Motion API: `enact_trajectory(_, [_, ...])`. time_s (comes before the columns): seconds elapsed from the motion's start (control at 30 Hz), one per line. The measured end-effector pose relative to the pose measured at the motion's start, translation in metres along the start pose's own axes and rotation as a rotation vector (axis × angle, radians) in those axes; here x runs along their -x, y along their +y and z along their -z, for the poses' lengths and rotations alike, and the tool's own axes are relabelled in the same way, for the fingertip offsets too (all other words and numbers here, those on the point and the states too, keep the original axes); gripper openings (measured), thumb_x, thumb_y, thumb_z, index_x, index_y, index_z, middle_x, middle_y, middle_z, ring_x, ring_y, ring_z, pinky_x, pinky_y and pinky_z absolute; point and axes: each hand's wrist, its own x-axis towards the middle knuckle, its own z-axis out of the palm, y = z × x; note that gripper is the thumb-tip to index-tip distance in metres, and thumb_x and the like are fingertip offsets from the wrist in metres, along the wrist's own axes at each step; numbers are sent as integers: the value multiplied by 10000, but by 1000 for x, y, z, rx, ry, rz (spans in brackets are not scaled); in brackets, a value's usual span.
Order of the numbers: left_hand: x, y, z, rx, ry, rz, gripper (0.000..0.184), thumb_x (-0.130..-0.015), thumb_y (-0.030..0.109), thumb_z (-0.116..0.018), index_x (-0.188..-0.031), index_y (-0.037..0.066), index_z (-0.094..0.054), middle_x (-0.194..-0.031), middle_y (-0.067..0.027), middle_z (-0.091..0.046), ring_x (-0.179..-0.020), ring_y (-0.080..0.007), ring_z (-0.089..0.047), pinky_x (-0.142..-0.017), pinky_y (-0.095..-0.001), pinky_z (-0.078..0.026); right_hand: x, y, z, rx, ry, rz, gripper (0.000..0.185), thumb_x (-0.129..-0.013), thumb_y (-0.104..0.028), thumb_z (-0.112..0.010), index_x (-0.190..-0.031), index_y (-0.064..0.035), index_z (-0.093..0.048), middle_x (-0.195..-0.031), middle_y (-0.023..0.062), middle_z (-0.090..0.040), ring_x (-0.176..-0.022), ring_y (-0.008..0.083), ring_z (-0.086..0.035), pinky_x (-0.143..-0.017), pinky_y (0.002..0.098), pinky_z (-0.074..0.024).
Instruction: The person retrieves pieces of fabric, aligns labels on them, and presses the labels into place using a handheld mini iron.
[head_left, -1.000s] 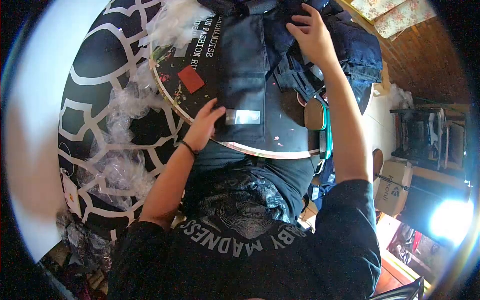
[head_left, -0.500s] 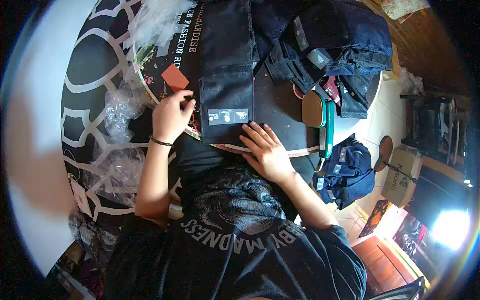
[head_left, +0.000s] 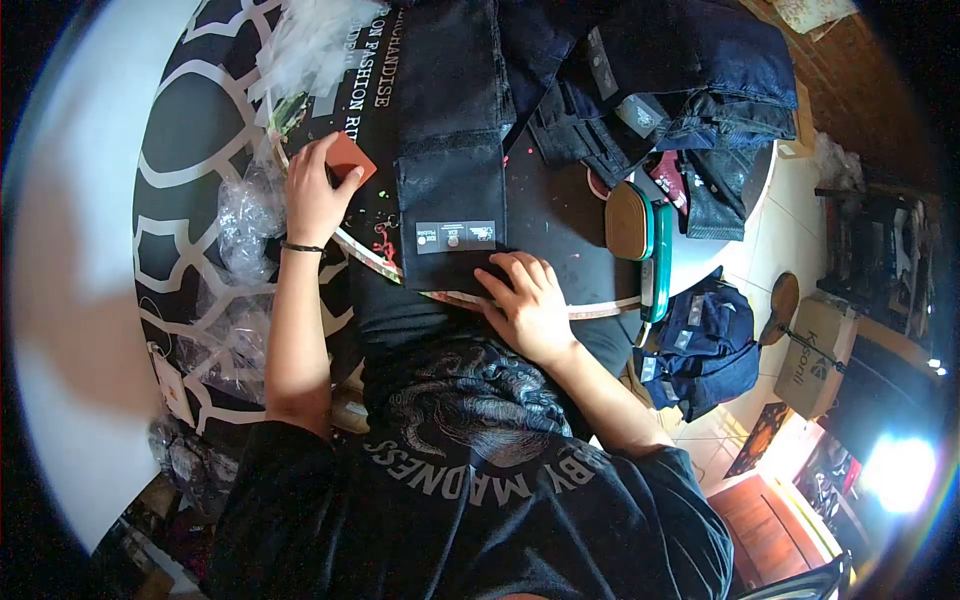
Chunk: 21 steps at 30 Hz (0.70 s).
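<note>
My left hand [head_left: 317, 200] has its thumb and fingers closed around a reddish-brown rectangular block [head_left: 350, 158] at the table's left side. A dark band circles that wrist. Flat on the table lies a long dark fabric piece [head_left: 450, 185], with a grey printed label [head_left: 456, 237] near its front end. My right hand [head_left: 530, 305] rests at the fabric's lower right corner, fingers spread and slightly bent, holding nothing.
Folded dark garments [head_left: 690, 80] are piled at the back right. A tan-topped green case [head_left: 630, 222] sits at the round table's [head_left: 590, 308] right edge. Clear plastic wrappers [head_left: 245, 225] lie on the left. A dark blue bundle [head_left: 700, 345] and a carton [head_left: 815, 355] are beyond the right edge.
My left hand has moved up and left from the fabric's edge and closed on the reddish-brown block. My right hand stays at the fabric corner, its fingers a little more bent.
</note>
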Motion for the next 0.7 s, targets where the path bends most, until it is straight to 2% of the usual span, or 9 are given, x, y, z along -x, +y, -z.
enact_trajectory(0.13, [-10,-3,7,199,-16,197,597,-741,192,-830,-1275,33,-612,-1181,-188,-600,-1088,-364,-601,-971,-437,-486,-1,9,-7,-19,79,35,343,-742,-150,-785,-1074,-89,-730,-1170,103,-614,-1097,298,-578,-929,427,-459])
enact_trajectory(0.17, [-12,-6,10,185,-50,162,522,-783,156,-811,-1248,15,-619,-1171,-160,-628,-1045,-281,-650,-909,-384,-523,-1,11,-7,-18,77,37,343,-742,-150,-785,-1074,-89,-730,-1170,103,-614,-1097,298,-578,-929,427,-459])
enact_trajectory(0.2, [-11,-11,11,186,-51,163,522,-783,156,-811,-1248,15,-619,-1171,-160,-628,-1045,-281,-650,-909,-384,-523,-1,12,-8,-20,89,42,336,-736,-149,-790,-1063,-95,-734,-1168,97,-618,-1097,294,-580,-923,424,-462])
enact_trajectory(0.3, [-2,-24,11,664,-152,318,328,-948,95,-662,-1263,17,-616,-1207,-91,-672,-1016,-180,-677,-882,-299,-544,1,12,-9,-23,103,50,315,-732,-146,-794,-1039,-104,-740,-1158,87,-630,-1096,288,-584,-910,421,-467])
enact_trajectory(0.33, [5,-17,16,665,-156,319,328,-948,95,-662,-1263,17,-616,-1207,-91,-672,-1016,-180,-677,-882,-299,-544,1,13,-9,-21,105,62,300,-733,-144,-793,-1026,-107,-741,-1151,82,-638,-1095,285,-585,-904,421,-469])
enact_trajectory(0.4, [24,2,31,922,-97,729,331,-977,127,-635,-1294,41,-594,-1211,-83,-666,-1041,-187,-679,-854,-310,-580,0,13,-7,-8,102,71,281,-732,-133,-793,-1006,-104,-736,-1139,74,-647,-1081,279,-592,-897,411,-473])
enact_trajectory(0.47, [52,6,29,1108,12,899,372,-993,156,-618,-1352,76,-563,-1249,-79,-647,-1102,-210,-669,-872,-347,-594,-3,9,-6,1,96,85,264,-731,-123,-794,-987,-102,-731,-1126,66,-656,-1068,272,-600,-889,402,-477])
enact_trajectory(0.6, [107,13,34,1296,88,1096,347,-994,200,-616,-1321,87,-592,-1224,-66,-665,-1057,-180,-676,-861,-330,-567,-17,0,3,-165,159,-23,185,-755,-50,-766,-922,-69,-687,-1055,69,-685,-1013,275,-624,-870,380,-490])
enact_trajectory(0.7, [133,24,53,1454,-128,1089,340,-988,197,-612,-1308,79,-603,-1175,-56,-680,-1017,-133,-659,-825,-284,-534,-35,-7,15,-298,204,-121,151,-785,-14,-738,-910,-49,-661,-1016,86,-698,-979,285,-634,-866,381,-494])
